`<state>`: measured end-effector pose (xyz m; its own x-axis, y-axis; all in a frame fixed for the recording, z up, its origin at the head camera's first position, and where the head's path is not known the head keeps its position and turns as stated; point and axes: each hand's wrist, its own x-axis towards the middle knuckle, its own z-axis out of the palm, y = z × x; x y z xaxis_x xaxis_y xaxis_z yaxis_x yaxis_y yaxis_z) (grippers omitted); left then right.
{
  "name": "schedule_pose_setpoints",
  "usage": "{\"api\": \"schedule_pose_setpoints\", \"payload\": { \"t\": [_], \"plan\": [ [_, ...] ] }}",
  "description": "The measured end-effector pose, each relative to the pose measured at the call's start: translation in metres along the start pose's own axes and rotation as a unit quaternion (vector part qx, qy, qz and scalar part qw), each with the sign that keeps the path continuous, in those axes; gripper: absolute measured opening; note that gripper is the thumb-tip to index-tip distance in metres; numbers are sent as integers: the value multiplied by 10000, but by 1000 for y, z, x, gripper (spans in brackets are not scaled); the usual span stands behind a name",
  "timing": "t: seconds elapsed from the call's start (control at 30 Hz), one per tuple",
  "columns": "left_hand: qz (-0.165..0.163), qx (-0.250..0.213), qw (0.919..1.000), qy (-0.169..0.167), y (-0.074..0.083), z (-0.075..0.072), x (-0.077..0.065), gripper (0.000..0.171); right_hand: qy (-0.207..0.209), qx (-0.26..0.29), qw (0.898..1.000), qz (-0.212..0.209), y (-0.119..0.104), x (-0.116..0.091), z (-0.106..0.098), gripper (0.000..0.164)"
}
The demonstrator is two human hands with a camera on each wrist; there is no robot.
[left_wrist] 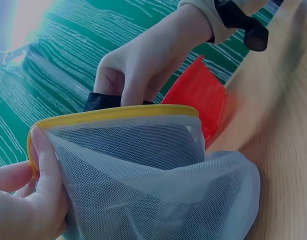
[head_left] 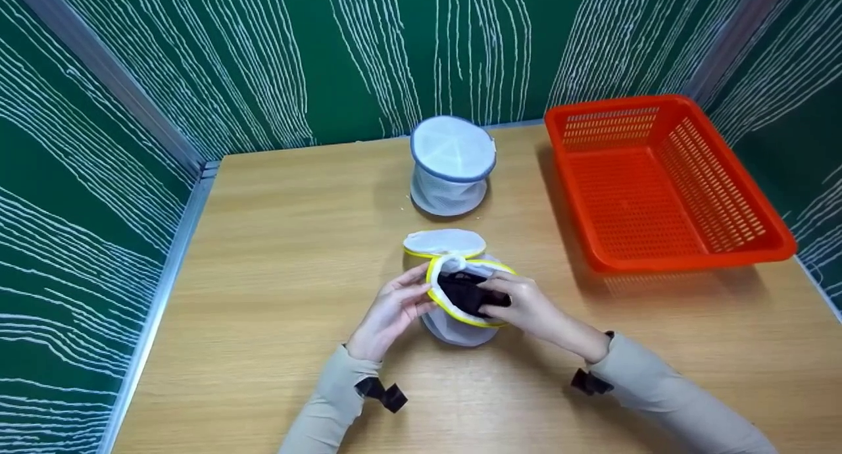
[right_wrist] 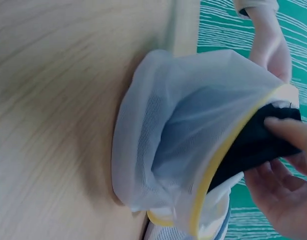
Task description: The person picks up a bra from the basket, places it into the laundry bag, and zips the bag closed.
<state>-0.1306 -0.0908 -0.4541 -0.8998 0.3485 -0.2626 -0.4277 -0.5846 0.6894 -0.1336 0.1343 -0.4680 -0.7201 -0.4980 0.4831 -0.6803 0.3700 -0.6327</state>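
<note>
A white mesh laundry bag (head_left: pixel 460 332) with a yellow zipper rim stands on the table, its round lid (head_left: pixel 445 241) folded back. My left hand (head_left: pixel 396 307) pinches the rim on its left side, thumb over the yellow edge in the left wrist view. Black cloth (head_left: pixel 468 295) lies in the bag's mouth. My right hand (head_left: pixel 523 304) reaches in from the right and pinches this cloth between thumb and fingers, as the right wrist view shows. Part of the cloth is hidden inside the bag, dark through the mesh.
Behind the bag stands a second white mesh bag (head_left: pixel 454 150) with a blue-grey rim, its lid on top. An orange-red plastic basket (head_left: pixel 684 264) sits at the right of the wooden table (head_left: pixel 276 276). Green, white-streaked walls (head_left: pixel 368 59) border the table at the back and sides.
</note>
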Motion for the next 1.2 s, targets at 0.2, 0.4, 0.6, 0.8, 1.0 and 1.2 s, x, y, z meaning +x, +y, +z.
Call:
{"api": "schedule_pose_setpoints", "payload": {
  "t": [0.2,0.4,0.6,0.8,1.0,1.2],
  "plan": [
    [-8,32,10000,80,1,-3,0,42,-58,741,9948,700,3,-2,-16,26],
    [-6,10,10000,37,2,-6,-1,38,613,730,9807,1710,-5,4,-33,18],
    [-26,0,10000,46,2,-7,-2,36,381,703,9578,2762,25,-3,-33,26],
    [-91,83,9999,77,4,-7,-1,35,-335,1129,9286,3519,36,-8,-31,25],
    [-90,267,9996,80,7,-8,-1,43,-274,1992,8973,3929,34,-7,-34,19],
    [-110,310,9991,265,11,-9,-2,39,53,3497,8243,4452,31,-3,-44,10]
  ]
}}
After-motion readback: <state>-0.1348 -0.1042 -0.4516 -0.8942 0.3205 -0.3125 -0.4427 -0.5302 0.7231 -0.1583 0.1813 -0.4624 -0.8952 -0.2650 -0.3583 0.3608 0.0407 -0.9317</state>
